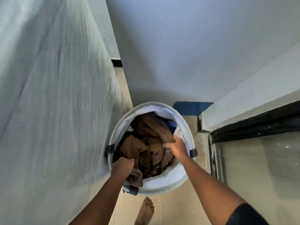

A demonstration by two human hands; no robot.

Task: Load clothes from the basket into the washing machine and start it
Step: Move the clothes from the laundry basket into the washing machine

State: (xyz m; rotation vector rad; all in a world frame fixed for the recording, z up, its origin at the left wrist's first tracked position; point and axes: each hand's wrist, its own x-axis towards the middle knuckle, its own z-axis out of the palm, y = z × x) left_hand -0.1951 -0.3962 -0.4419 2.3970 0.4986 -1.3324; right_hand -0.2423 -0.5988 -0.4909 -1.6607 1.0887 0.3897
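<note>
A round white laundry basket (164,184) stands on the floor below me, full of brown clothes (142,150) with some dark blue fabric at its far side. My left hand (123,166) reaches in at the near left rim and grips brown cloth. My right hand (176,146) is at the right side of the basket and grips a raised fold of the brown clothes. No washing machine is in view.
A tall object wrapped in clear plastic (56,103) stands close on the left, against the basket. A white wall (186,54) lies ahead. A black-framed glass door (259,159) is on the right. My bare foot (145,211) rests on the beige floor.
</note>
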